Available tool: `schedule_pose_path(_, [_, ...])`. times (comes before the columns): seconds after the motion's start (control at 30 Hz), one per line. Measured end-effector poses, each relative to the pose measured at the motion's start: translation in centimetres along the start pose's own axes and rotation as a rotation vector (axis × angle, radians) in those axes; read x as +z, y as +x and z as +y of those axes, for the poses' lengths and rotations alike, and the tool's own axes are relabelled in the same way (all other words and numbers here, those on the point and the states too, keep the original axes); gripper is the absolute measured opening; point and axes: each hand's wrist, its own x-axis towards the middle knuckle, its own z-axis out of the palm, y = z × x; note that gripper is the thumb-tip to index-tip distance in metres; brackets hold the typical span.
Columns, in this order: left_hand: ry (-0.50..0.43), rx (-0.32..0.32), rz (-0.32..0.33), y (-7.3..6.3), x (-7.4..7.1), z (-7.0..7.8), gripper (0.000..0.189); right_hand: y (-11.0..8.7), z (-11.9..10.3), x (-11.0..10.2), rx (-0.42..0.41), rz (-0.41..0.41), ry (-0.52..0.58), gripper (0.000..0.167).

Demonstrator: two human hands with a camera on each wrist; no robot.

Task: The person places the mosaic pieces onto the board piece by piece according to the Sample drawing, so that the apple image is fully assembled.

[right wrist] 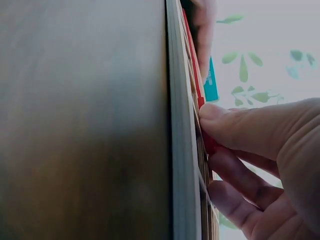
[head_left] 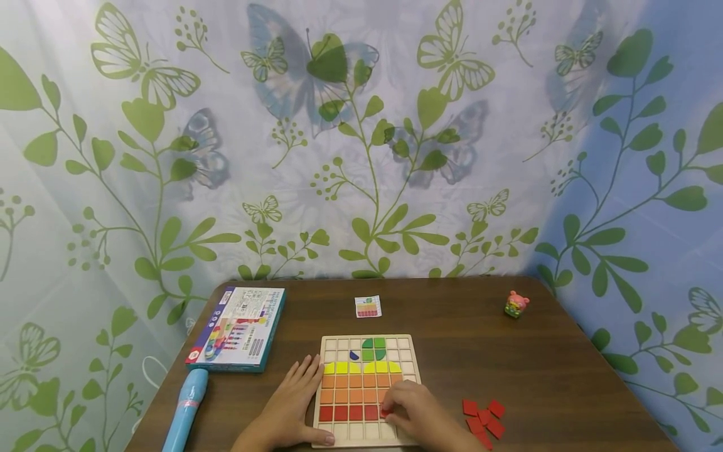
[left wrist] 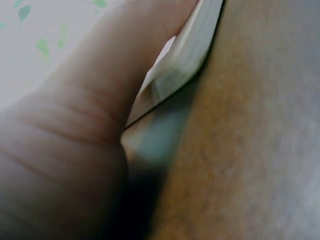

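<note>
A wooden grid board lies on the table with rows of yellow, orange and red pieces, plus green pieces and one blue piece near its top. My left hand rests along the board's left side with its fingers spread, the thumb at the lower left corner. Over the lower right part of the board, my right hand pinches a red square tile between thumb and fingers. That tile is at the right end of the red row, mostly covered by the fingers in the head view.
Several loose red tiles lie right of the board. Behind it is a small pattern card. A boxed set and a blue microphone-like object are at the left; a pink figurine stands at the back right.
</note>
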Motion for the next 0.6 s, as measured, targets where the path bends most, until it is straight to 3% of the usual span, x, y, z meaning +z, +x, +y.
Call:
schedule_pose_path(0.13, [-0.002, 0.007, 0.004, 0.0, -0.1, 0.0, 0.136, 0.0, 0.0, 0.2, 0.004, 0.005, -0.013, 0.027])
schedule_pose_path(0.3, [0.001, 0.008, 0.001, -0.1, -0.1, -0.1, 0.136, -0.1, -0.2, -0.2, 0.038, -0.048, -0.023, 0.026])
schedule_pose_path(0.43, [0.001, 0.013, 0.005, -0.1, 0.0, 0.0, 0.136, -0.4, -0.1, -1.3, 0.074, -0.022, -0.008, 0.025])
schedule_pose_path(0.5, [-0.002, 0.018, 0.011, -0.1, 0.0, 0.0, 0.136, -0.7, 0.0, -2.3, 0.158, 0.010, 0.011, 0.021])
schedule_pose_path(0.6, [-0.008, 0.022, 0.019, -0.1, 0.0, 0.0, 0.135, -1.4, 0.5, -4.4, 0.361, 0.050, 0.001, 0.012])
